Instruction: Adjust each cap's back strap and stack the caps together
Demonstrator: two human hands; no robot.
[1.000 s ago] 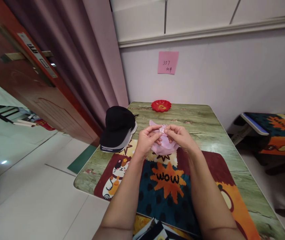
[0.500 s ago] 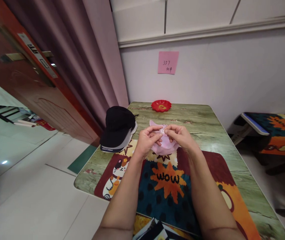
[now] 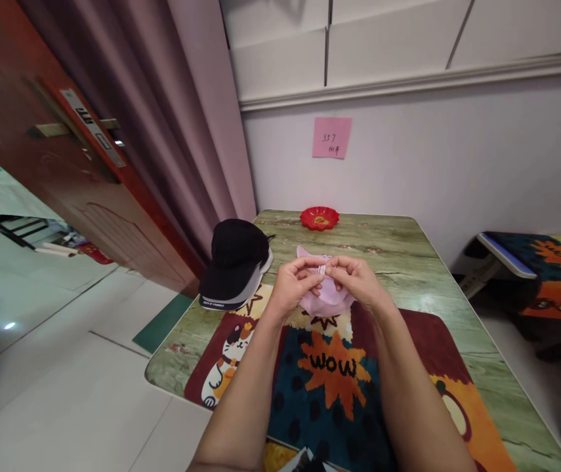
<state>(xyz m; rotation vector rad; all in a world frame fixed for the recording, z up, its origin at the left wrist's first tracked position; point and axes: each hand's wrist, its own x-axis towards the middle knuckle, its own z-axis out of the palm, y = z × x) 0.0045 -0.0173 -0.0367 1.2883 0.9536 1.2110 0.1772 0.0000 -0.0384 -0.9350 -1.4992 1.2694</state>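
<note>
A small pink cap [image 3: 327, 299] rests over the patterned mat, its rounded crown toward me and a pointed edge showing beyond my fingers. Between both hands is a narrow pale strap piece [image 3: 321, 269] of the cap, possibly a buckle. My left hand [image 3: 296, 283] pinches its left side with thumb and forefinger. From the right, my right hand [image 3: 353, 278] pinches the other side, fingertips nearly meeting those of the left. My fingers cover part of the strap. To the left of my hands sit black caps [image 3: 238, 252], apparently stacked, with a grey-and-white brim below.
A red scalloped dish [image 3: 319, 218] stands at the back of the wood-patterned table [image 3: 388, 242]. The mat [image 3: 334, 367] lies under my forearms. An open door [image 3: 88, 164] and a curtain [image 3: 196, 118] are on the left; another table [image 3: 550, 246] stands at the right.
The view has tilted slightly upward, so the scene sits lower in the picture. My fingertips have closed in around the strap piece, and less of it shows. The black caps stay in place.
</note>
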